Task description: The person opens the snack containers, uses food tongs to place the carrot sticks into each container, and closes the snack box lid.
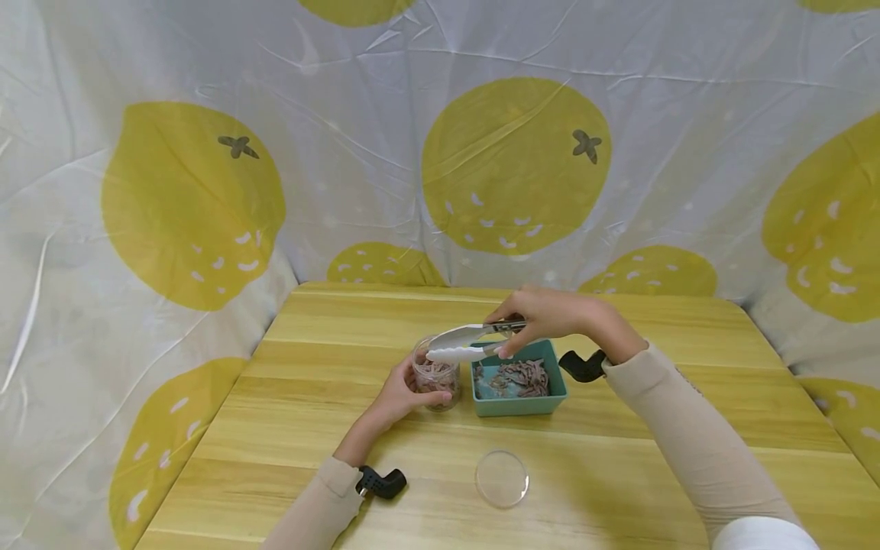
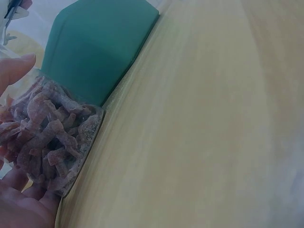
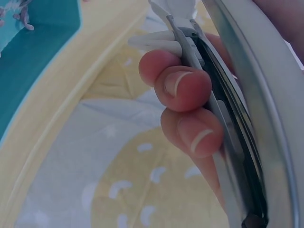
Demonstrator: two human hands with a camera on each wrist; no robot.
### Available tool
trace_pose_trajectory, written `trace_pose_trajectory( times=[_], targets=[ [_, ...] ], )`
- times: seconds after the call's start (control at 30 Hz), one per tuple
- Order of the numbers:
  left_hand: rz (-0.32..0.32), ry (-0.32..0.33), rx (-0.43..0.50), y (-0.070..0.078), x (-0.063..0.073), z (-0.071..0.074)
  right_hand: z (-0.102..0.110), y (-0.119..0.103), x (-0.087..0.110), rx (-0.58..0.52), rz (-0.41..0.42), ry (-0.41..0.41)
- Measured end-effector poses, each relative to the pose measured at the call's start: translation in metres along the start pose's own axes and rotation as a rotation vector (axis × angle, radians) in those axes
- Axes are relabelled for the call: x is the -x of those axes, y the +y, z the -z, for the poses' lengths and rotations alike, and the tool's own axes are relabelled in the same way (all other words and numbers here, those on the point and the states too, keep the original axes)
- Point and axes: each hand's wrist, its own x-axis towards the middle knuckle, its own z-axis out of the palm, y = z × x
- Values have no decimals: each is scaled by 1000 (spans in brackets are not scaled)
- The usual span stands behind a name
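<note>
A clear jar (image 1: 443, 389) stands on the table, packed with brownish, powder-dusted strips (image 2: 50, 130). My left hand (image 1: 400, 396) grips it, thumb across the near side and fingers round the other side. In my right hand (image 1: 553, 312) is a pair of metal tongs (image 3: 273, 114) with white tips, the fingers curled round its arms. Those tips reach over the jar's mouth from the right. Close by on the right is a teal rectangular container (image 1: 519, 407), holding more of the same strips (image 1: 528, 376), mostly heaped at its right side.
A round clear lid (image 1: 503, 479) lies flat on the wooden table (image 1: 309, 344), nearer to me than the container. A pale curtain (image 1: 357, 153) with yellow fruit prints hangs behind the table and along its sides. Each wrist carries a black camera mount (image 1: 583, 366).
</note>
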Motion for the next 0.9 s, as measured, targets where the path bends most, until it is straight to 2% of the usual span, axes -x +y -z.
trace_pose_trajectory(
  times=[0.27,0.5,0.67,0.9],
  targets=[
    [8,1,-11,0,0,-1,0,8,11,-62,-27,30],
    [-47,-33,-1,-2,-2,1,-2,21,26,-124,-77,37],
    [-57,-45,-1,-2,-2,1,-5,30,39,-134,-109,55],
    [-65,-45,2,-3,-3,1,-12,45,60,-126,-133,120]
  ],
)
